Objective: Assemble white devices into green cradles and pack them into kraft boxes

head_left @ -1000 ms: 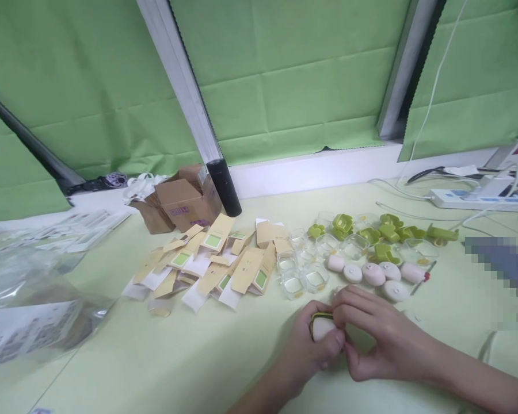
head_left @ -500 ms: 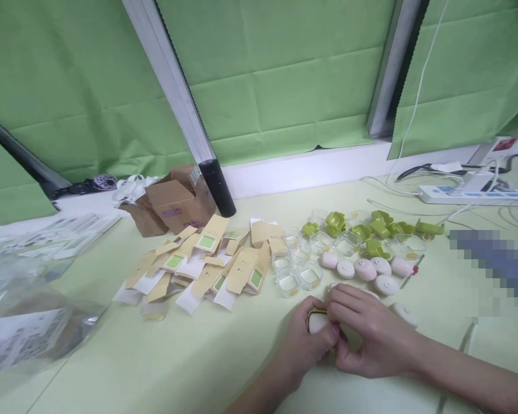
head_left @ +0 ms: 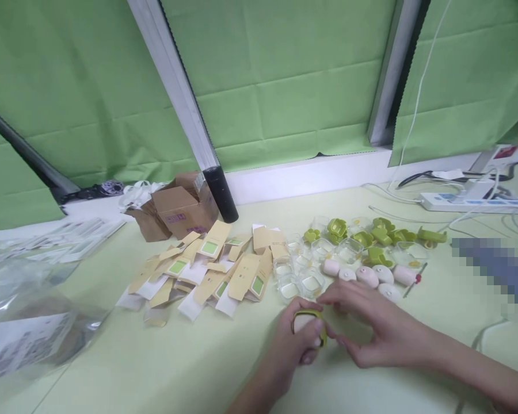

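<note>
My left hand is closed around a small green plastic case, its thumb lying across the front. Inside the green rim shows a white roll, partly covered by that thumb. My right hand is at the case's right side, fingers curved and apart with a gap between thumb and forefinger. Its fingertips are close to the rim; I cannot tell whether they touch it. Behind the right hand lie several white and pinkish spools, green flip-top cases and clear plastic containers.
Opened small cartons are heaped left of the clear containers. Farther back stand a brown cardboard box and a black cylinder. A clear plastic bag lies at left. At right are a power strip and loose cables.
The case in my left hand has shifted left and shows more of its green rim. My right hand has loosened from over it, and its fingers have spread.
</note>
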Demonstrator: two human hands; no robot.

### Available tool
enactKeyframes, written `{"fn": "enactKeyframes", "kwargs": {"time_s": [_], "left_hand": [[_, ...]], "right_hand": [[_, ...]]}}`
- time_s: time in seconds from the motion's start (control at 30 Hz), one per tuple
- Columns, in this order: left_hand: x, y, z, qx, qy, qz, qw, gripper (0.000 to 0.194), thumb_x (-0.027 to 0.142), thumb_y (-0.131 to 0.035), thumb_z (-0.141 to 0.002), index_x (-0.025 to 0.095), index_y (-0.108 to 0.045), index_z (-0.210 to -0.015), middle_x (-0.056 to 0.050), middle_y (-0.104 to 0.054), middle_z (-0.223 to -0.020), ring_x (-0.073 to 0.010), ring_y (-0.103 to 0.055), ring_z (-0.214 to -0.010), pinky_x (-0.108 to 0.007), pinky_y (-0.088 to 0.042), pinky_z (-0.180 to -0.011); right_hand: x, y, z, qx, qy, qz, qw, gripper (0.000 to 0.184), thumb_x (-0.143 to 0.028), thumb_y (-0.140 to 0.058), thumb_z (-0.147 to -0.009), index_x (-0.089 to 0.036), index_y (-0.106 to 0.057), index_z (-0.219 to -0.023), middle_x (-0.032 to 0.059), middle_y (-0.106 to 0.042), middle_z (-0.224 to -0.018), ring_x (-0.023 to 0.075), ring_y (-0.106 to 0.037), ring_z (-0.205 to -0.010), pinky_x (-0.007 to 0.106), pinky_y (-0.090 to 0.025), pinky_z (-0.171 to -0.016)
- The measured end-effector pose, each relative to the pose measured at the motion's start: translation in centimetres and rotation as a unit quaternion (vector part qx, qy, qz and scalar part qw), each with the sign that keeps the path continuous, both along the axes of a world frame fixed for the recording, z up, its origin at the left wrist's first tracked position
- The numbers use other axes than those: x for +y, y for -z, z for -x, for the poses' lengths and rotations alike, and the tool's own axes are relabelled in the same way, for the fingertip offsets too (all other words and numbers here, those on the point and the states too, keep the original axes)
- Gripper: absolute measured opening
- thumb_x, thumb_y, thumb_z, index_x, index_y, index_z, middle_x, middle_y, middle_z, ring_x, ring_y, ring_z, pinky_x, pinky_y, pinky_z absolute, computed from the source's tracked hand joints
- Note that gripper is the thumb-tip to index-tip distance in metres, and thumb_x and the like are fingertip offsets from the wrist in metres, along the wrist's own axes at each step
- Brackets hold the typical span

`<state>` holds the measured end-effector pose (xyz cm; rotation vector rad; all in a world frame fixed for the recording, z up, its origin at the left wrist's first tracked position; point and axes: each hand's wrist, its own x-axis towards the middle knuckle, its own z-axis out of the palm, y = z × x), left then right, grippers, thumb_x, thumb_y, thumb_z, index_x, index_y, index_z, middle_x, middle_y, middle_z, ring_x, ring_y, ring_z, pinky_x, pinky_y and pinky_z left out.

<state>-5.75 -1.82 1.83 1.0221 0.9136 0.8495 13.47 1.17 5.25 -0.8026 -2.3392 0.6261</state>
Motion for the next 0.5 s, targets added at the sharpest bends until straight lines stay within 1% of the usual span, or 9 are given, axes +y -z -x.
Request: {"fn": "enactKeyframes", "kwargs": {"time_s": [0.07, 0.13, 0.2, 0.27, 0.3, 0.37, 0.43, 0.47, 0.5], "left_hand": [[-0.1, -0.1, 0.2, 0.092, 0.023, -0.038, 0.995, 0.051, 0.034, -0.073, -0.063, 0.021, -0.043, -0.102, 0.003, -0.054, -0.078, -0.0066, -0.04, -0.056, -0.019, -0.031, -0.05], [0.0, 0.0, 0.3, 0.204, 0.032, -0.086, 0.975, 0.053, 0.027, -0.073, -0.062, 0.024, -0.043, -0.106, 0.004, -0.051, -0.078, -0.0098, -0.046, -0.063, -0.021, -0.038, -0.057], [0.2, 0.3, 0.0, 0.326, 0.04, -0.161, 0.931, 0.045, 0.029, -0.071, -0.061, 0.025, -0.049, -0.1, 0.003, -0.053, -0.08, -0.0134, -0.052, -0.067, -0.025, -0.042, -0.062], [0.6, 0.7, -0.2, 0.426, 0.066, -0.241, 0.87, 0.043, 0.033, -0.076, -0.054, 0.024, -0.056, -0.091, -0.002, -0.057, -0.094, -0.0188, -0.057, -0.074, -0.031, -0.045, -0.068], [0.8, 0.9, -0.3, 0.462, 0.077, -0.266, 0.842, 0.044, 0.034, -0.077, -0.053, 0.024, -0.058, -0.091, -0.006, -0.057, -0.102, -0.0219, -0.058, -0.077, -0.034, -0.047, -0.071], [1.1, 0.9, -0.3, 0.505, 0.08, -0.293, 0.808, 0.051, 0.032, -0.076, -0.055, 0.021, -0.059, -0.102, -0.012, -0.053, -0.114, -0.0286, -0.06, -0.088, -0.041, -0.048, -0.077], [1.4, 0.3, 0.0, 0.513, 0.066, -0.309, 0.798, 0.065, 0.034, -0.076, -0.056, 0.017, -0.055, -0.115, -0.016, -0.052, -0.117, -0.0337, -0.056, -0.102, -0.045, -0.046, -0.084], [1.7, -0.4, 0.2, 0.506, 0.051, -0.325, 0.797, 0.068, 0.037, -0.074, -0.058, 0.016, -0.053, -0.118, -0.017, -0.052, -0.118, -0.0342, -0.053, -0.107, -0.046, -0.045, -0.088], [2.1, -1.1, 0.3, 0.497, 0.03, -0.342, 0.797, 0.065, 0.041, -0.071, -0.062, 0.017, -0.052, -0.119, -0.016, -0.053, -0.118, -0.0332, -0.051, -0.11, -0.045, -0.043, -0.091]], "right_hand": [[1.4, -0.7, -1.3, -0.007, 0.048, -0.012, 0.999, 0.033, -0.012, -0.049, -0.078, -0.022, -0.052, -0.108, 0.0059, -0.059, -0.099, 0.0192, -0.057, -0.088, 0.033, -0.047, -0.075], [2.8, -0.8, -2.6, -0.051, 0.116, -0.035, 0.991, 0.022, -0.018, -0.049, -0.082, -0.022, -0.057, -0.102, 0.0077, -0.058, -0.103, 0.0221, -0.056, -0.093, 0.037, -0.047, -0.077], [3.9, -0.3, -3.4, -0.119, 0.179, -0.06, 0.975, 0.018, -0.028, -0.056, -0.081, -0.021, -0.062, -0.097, 0.0094, -0.058, -0.105, 0.0272, -0.055, -0.096, 0.043, -0.045, -0.08], [4.7, 0.7, -3.7, -0.163, 0.207, -0.072, 0.962, 0.023, -0.035, -0.062, -0.076, -0.02, -0.065, -0.093, 0.0112, -0.059, -0.105, 0.0312, -0.054, -0.098, 0.048, -0.042, -0.083], [5.0, 1.3, -3.6, -0.17, 0.211, -0.073, 0.96, 0.023, -0.035, -0.064, -0.075, -0.019, -0.066, -0.091, 0.0117, -0.06, -0.104, 0.0321, -0.054, -0.098, 0.05, -0.041, -0.084], [5.3, 2.2, -3.2, -0.165, 0.21, -0.068, 0.961, 0.017, -0.031, -0.065, -0.073, -0.019, -0.066, -0.086, 0.0113, -0.061, -0.102, 0.0321, -0.054, -0.099, 0.05, -0.04, -0.085], [5.5, 2.4, -2.8, -0.146, 0.21, -0.065, 0.965, 0.011, -0.026, -0.065, -0.07, -0.02, -0.065, -0.08, 0.0093, -0.063, -0.098, 0.0306, -0.055, -0.096, 0.048, -0.04, -0.085], [5.5, 2.3, -2.7, -0.136, 0.211, -0.064, 0.966, 0.01, -0.025, -0.065, -0.069, -0.02, -0.064, -0.078, 0.0084, -0.064, -0.096, 0.0295, -0.056, -0.094, 0.047, -0.041, -0.084], [5.5, 2.1, -2.8, -0.129, 0.214, -0.065, 0.966, 0.009, -0.024, -0.064, -0.068, -0.02, -0.063, -0.076, 0.0076, -0.064, -0.094, 0.0282, -0.058, -0.091, 0.045, -0.042, -0.082]]}}
